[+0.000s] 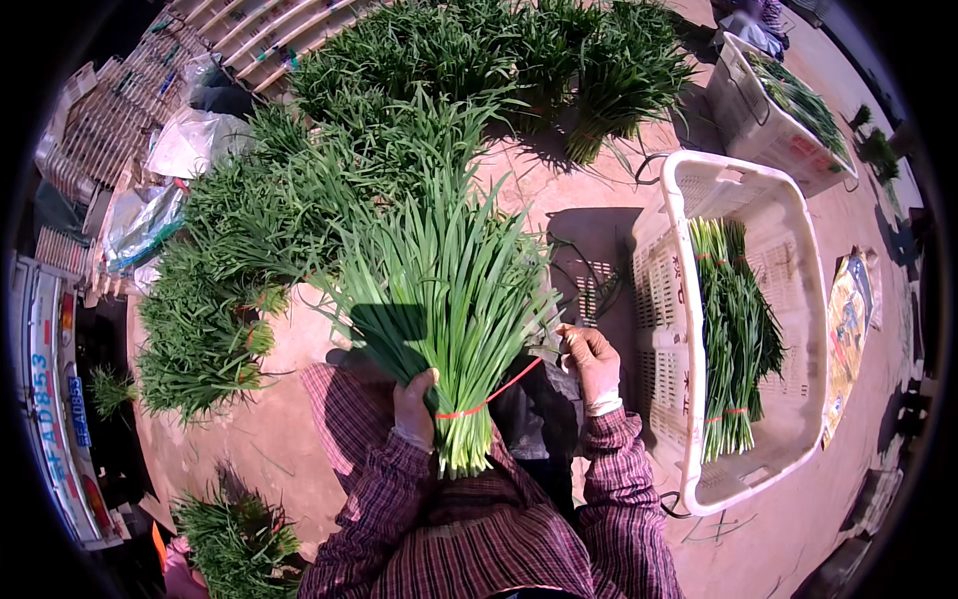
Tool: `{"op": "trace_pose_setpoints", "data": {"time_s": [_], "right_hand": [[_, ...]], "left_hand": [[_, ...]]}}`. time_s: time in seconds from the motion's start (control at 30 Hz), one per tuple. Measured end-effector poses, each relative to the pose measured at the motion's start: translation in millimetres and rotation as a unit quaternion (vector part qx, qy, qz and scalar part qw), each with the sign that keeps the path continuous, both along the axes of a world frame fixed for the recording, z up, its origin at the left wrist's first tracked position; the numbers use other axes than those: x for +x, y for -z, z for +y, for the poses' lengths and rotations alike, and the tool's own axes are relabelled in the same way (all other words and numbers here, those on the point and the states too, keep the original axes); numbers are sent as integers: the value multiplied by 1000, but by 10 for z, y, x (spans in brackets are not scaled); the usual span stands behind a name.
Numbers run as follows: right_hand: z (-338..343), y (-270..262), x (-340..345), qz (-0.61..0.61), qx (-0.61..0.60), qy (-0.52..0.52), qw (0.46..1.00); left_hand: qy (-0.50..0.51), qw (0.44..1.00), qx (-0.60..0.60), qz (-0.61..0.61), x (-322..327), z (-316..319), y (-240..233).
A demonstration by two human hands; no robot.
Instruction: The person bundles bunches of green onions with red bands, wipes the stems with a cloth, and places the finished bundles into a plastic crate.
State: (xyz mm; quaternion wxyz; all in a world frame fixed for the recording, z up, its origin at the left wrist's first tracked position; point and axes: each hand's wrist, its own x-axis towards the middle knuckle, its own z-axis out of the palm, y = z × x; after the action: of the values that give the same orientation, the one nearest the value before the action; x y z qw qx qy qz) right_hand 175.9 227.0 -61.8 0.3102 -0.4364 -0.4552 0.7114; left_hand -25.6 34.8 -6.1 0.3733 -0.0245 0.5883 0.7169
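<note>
A large bunch of garlic chives (449, 299) stands before my chest, pale cut ends down and green leaves spreading up and away. My left hand (416, 408) grips its left side near the base. Around the lower stems runs a red tie (462, 413), its loose end reaching up to the right. My right hand (593, 365) is right of the bunch, apart from the stems, with thumb and fingertips pinched together. Whether a thin leaf piece is between those fingertips is too small to tell. A checked cloth (359, 427) lies over my lap.
A white plastic crate (804, 299) at right holds tied chive bunches (730, 337). Behind it is another filled crate (786, 127), near a person (752, 26). Many chive bunches (404, 60) cover the ground ahead and left. A vehicle (56, 389) and wooden slats (112, 112) stand left.
</note>
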Motion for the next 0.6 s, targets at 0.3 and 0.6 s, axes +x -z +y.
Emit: {"op": "trace_pose_setpoints", "data": {"time_s": [0.3, 0.6], "right_hand": [[113, -884, -810, -33, 92, -59, 993], [87, -736, -723, 116, -102, -24, 988]], "left_hand": [[79, 996, 33, -32, 143, 112, -20], [163, 979, -59, 110, 84, 69, 105]]}}
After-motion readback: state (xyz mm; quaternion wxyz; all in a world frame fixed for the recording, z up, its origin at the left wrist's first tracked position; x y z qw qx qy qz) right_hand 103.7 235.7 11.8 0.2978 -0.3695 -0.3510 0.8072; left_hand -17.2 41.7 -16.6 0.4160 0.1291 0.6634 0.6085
